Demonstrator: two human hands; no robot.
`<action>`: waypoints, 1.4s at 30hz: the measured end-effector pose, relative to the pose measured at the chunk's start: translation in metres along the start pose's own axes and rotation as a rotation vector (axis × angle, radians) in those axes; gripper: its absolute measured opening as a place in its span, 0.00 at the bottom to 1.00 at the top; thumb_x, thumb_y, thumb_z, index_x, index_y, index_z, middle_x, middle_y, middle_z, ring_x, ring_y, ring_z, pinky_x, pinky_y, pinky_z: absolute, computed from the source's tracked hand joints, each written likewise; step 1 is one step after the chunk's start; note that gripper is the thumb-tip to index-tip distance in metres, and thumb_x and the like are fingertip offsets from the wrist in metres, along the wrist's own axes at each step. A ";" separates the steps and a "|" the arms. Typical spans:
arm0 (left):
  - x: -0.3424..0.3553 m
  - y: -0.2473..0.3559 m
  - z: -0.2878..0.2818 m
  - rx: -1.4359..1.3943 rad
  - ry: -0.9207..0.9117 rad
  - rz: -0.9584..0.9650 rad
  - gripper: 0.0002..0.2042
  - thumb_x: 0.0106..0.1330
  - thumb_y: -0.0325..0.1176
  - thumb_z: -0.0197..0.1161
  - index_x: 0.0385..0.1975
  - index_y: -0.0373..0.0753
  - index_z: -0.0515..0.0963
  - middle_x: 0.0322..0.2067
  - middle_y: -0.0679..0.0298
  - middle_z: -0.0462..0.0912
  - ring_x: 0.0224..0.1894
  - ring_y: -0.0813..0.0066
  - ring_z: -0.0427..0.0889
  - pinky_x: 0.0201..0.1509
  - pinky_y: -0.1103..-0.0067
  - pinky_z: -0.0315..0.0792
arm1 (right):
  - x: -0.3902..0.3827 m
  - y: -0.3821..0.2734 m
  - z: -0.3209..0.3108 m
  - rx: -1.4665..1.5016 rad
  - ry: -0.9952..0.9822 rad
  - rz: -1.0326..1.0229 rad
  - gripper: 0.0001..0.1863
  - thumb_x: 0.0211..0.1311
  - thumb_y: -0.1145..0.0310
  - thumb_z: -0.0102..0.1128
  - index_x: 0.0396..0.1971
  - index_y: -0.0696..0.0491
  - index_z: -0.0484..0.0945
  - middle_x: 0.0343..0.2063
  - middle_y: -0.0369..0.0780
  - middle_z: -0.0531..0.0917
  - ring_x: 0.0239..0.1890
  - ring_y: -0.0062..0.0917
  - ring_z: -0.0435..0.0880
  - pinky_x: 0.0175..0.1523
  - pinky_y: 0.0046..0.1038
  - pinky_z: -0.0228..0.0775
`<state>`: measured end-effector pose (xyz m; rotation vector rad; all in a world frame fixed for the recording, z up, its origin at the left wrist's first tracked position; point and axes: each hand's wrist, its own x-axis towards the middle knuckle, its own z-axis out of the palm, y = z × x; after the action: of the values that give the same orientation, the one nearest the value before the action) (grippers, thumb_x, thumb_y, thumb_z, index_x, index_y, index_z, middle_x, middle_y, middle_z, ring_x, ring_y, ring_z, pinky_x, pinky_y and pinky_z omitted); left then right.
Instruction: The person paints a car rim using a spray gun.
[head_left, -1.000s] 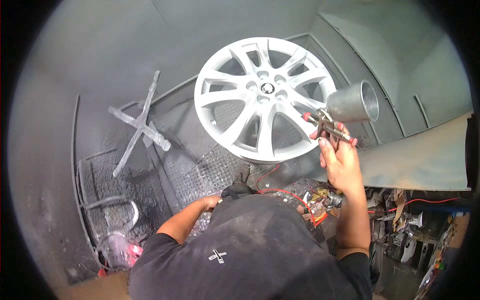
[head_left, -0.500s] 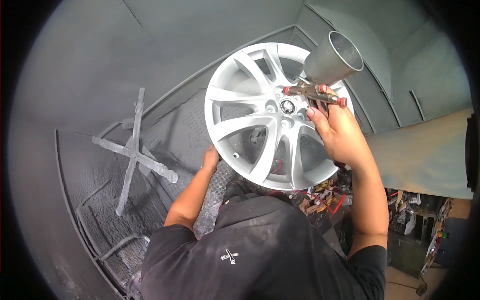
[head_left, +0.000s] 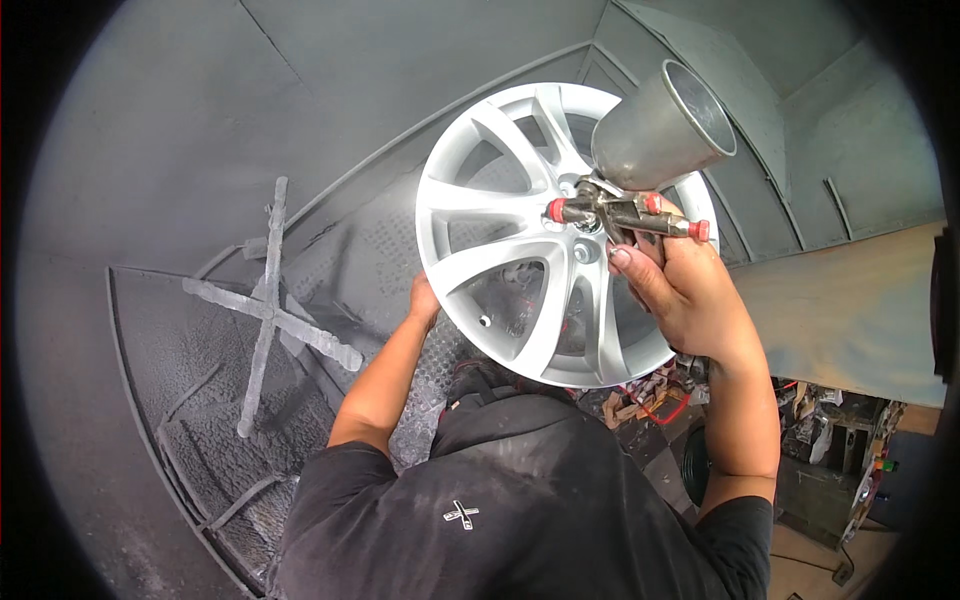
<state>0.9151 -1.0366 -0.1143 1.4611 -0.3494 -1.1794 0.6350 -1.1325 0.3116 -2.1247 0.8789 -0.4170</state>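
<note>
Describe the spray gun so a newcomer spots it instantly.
Find the big silver wheel at upper centre. In front of its right half, the right hand grips the spray gun. Unlike anything around it, it carries a wide, open-topped metal cup and red-capped ends.

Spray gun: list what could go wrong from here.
The cup on the spray gun looks open and tilted; any liquid inside might spill. If the right hand dips, the gun could knock the alloy wheel. The left hand is partly hidden behind the wheel; a loose grip might let the wheel shift.
</note>
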 end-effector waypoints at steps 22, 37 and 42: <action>-0.074 -0.026 0.023 0.039 -0.020 -0.070 0.13 0.69 0.29 0.57 0.51 0.34 0.79 0.43 0.61 0.85 0.42 0.73 0.82 0.46 0.75 0.76 | 0.011 0.029 -0.011 -0.157 0.194 0.151 0.12 0.70 0.71 0.54 0.43 0.66 0.72 0.43 0.53 0.80 0.45 0.50 0.79 0.50 0.41 0.69; -0.115 -0.048 0.023 -0.116 -0.233 -0.426 0.14 0.76 0.35 0.45 0.50 0.40 0.78 0.42 0.64 0.85 0.41 0.74 0.83 0.46 0.75 0.77 | 0.020 0.059 -0.019 -0.390 0.360 0.128 0.24 0.72 0.67 0.54 0.61 0.65 0.65 0.39 0.53 0.81 0.43 0.41 0.80 0.54 0.35 0.70; -0.091 -0.040 0.003 -0.006 -0.323 -0.493 0.12 0.73 0.34 0.51 0.47 0.38 0.80 0.44 0.63 0.84 0.44 0.75 0.82 0.50 0.76 0.75 | 0.014 0.060 -0.020 -0.431 0.409 0.103 0.22 0.71 0.67 0.54 0.59 0.65 0.67 0.36 0.51 0.82 0.42 0.43 0.81 0.52 0.36 0.70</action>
<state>0.8559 -0.9572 -0.1069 1.3911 -0.2058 -1.8209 0.6071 -1.1801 0.2787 -2.4088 1.4093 -0.6722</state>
